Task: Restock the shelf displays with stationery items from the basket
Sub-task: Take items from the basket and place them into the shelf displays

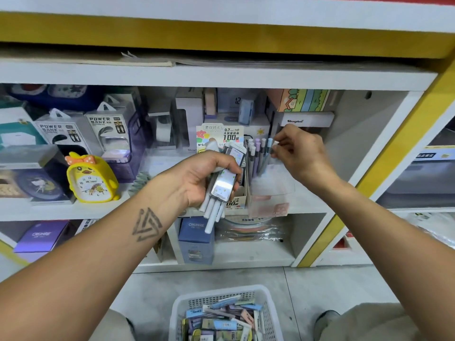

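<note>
My left hand (209, 177) is shut on a bundle of stationery (220, 190): a shiny flat case and several white pens sticking out below the fist. My right hand (299, 152) is at the clear pen holder (268, 178) on the middle shelf, fingertips pinched on a pale blue pen (267, 153) that stands with several pastel pens. A cardboard lead-refill display box (221, 136) stands just behind my left hand. The white basket (222, 313), on the floor between my knees, holds several small stationery packs.
Power bank boxes (108, 129) and a yellow duck alarm clock (91, 177) fill the shelf's left side. A blue box (195, 238) stands on the lower shelf. The white shelf divider (384, 153) and yellow frame (403, 143) close off the right.
</note>
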{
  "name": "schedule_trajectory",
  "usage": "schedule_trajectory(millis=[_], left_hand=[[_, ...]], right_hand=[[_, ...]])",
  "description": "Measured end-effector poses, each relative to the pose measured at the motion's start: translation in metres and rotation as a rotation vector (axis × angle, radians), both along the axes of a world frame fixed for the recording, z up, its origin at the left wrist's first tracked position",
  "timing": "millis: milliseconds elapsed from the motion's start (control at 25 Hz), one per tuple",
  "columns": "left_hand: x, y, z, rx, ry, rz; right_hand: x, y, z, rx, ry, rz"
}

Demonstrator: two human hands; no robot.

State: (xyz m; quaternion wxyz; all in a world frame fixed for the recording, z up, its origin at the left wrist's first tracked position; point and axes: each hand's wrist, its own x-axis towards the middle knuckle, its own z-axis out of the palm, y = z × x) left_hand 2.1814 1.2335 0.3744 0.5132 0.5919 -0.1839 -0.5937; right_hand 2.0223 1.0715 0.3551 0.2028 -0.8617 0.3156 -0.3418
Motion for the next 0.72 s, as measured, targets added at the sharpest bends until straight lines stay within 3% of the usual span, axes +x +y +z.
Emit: schedule_trajectory(millis=[320, 520, 600, 720], left_hand=[[-0.001, 0.001, -0.003, 0.001, -0.002, -0.016], [0.0, 0.002, -0.007, -0.011, -0.01, -0.036], [0.001, 0.001, -0.008, -0.015, -0.008, -0.036], [-0.001, 0.0, -0.008, -0.035, -0.005, -0.05]], right_hand=[[0.003, -0.002, -0.002, -0.072, 0.088, 0.026], [0.009, 0.002, -0.003, -0.157, 0.373, -0.004], [0.012, 0.011, 0.002, -0.023, 0.205, 0.009], [0.016, 0.029, 0.016, 0.554, -0.123, 0.19]])
